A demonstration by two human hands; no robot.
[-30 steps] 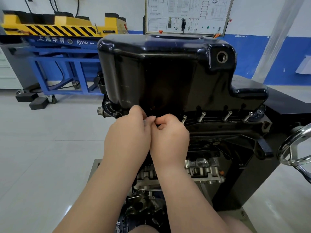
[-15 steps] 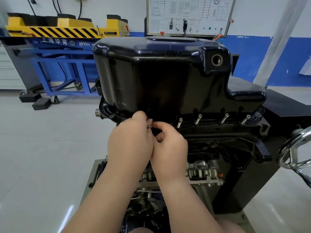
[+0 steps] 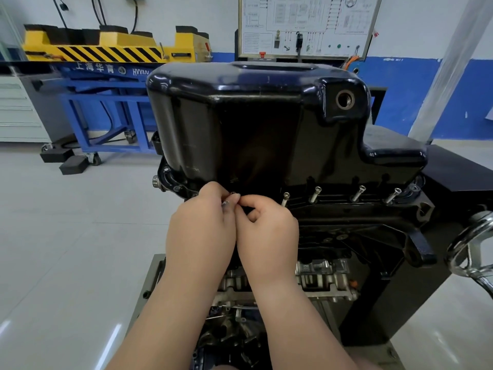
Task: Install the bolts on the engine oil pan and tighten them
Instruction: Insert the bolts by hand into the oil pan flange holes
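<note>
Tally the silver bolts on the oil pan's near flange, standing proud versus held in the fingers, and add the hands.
Standing bolts: 4
Held bolt: 1
Hands, left hand and right hand: 2
Total: 7

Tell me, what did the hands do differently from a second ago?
Hardly anything moved. The left hand and right hand keep pinching one bolt at the rim of the oil pan; its head now shows between them. The four bolts to the right stayed sticking out.

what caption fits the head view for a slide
Left hand and right hand pinch a bolt at the oil pan rim, beside four bolts standing proud
</note>
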